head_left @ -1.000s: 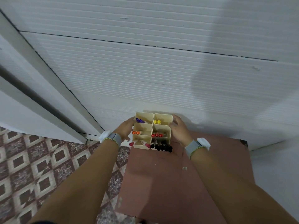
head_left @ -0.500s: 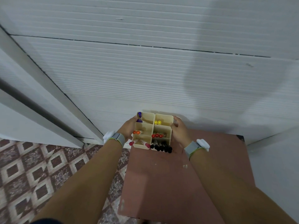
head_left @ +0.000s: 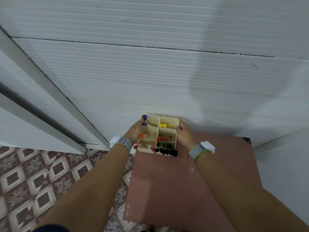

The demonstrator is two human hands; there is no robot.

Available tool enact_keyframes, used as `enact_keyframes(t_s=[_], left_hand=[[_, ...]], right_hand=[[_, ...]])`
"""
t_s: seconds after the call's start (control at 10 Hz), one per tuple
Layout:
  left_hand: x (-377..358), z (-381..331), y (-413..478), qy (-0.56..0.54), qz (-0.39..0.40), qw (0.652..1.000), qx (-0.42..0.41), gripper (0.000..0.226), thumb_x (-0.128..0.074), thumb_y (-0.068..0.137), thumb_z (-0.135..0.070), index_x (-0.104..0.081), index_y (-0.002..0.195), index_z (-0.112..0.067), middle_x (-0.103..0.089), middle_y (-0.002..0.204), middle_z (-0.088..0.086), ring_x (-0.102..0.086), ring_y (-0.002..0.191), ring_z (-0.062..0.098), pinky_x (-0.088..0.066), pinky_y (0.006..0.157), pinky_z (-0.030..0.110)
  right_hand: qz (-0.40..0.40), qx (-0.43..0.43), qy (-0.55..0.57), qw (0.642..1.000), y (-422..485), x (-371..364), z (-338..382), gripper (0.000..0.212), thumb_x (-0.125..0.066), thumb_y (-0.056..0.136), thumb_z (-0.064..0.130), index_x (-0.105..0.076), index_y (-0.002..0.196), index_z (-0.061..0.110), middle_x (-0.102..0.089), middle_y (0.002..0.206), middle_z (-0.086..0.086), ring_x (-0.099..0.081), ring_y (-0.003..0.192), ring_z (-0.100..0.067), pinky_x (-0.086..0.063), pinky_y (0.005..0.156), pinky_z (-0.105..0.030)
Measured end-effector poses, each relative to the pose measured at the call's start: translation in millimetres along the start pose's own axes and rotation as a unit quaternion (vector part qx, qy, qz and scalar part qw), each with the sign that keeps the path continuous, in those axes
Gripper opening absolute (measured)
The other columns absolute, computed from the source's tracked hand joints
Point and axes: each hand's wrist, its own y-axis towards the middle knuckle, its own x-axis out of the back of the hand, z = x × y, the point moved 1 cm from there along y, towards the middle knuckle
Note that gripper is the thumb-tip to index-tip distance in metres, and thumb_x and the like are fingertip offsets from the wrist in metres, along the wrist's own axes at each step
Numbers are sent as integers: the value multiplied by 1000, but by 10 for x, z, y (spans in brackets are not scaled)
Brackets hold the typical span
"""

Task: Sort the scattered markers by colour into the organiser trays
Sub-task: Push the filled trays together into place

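Observation:
Two cream organiser trays (head_left: 172, 121) stand side by side at the far end of a reddish table (head_left: 167, 181), against the white wall. Their compartments hold purple markers (head_left: 144, 117), yellow markers (head_left: 162, 125), orange markers (head_left: 142, 136), red markers (head_left: 162, 139), pink markers (head_left: 150, 147) and several black markers (head_left: 166, 150). My left hand (head_left: 134, 131) grips the left side of the trays. My right hand (head_left: 184, 133) grips their right side.
A white ribbed wall (head_left: 150, 72) rises just behind the trays. A white door frame (head_left: 50, 97) runs along the left. Patterned floor tiles (head_left: 33, 181) lie left of the table. Both wrists wear grey bands.
Both hands stay on the sides of the trays. One purple marker now sticks up at the back left corner. The view has shifted slightly.

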Motion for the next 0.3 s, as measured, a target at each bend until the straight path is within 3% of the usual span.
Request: enact_keyframes(t_s=[0.1, 0.2, 0.3], left_hand=[[-59, -15, -109, 43, -44, 996, -65, 55, -28, 99, -62, -71, 108, -28, -67, 122, 5, -62, 109, 31, -48, 90, 40], [-98, 33, -286, 214, -177, 949, -150, 54, -26, 104, -56, -54, 139, -26, -55, 142, 9, -51, 129, 33, -42, 100, 44], [-127, -34, -561, 429, -236, 844, -218, 60, -28, 104, -54, -34, 153, -20, -37, 156, 12, -38, 140, 33, -39, 110, 50]], right_hand=[[40, 2, -95, 995, -176, 127, 215, 46, -33, 103, 38, -42, 147, 32, -66, 127, -1, -65, 108, -27, -52, 98, -46], [34, 25, -244, 969, -309, 343, 358, 43, -32, 107, 40, -48, 142, 20, -64, 127, -14, -63, 113, -38, -52, 95, -49], [-9, 65, -384, 921, -717, 568, 399, 44, -35, 109, 38, -60, 131, 10, -66, 125, -19, -63, 112, -42, -50, 94, -46]])
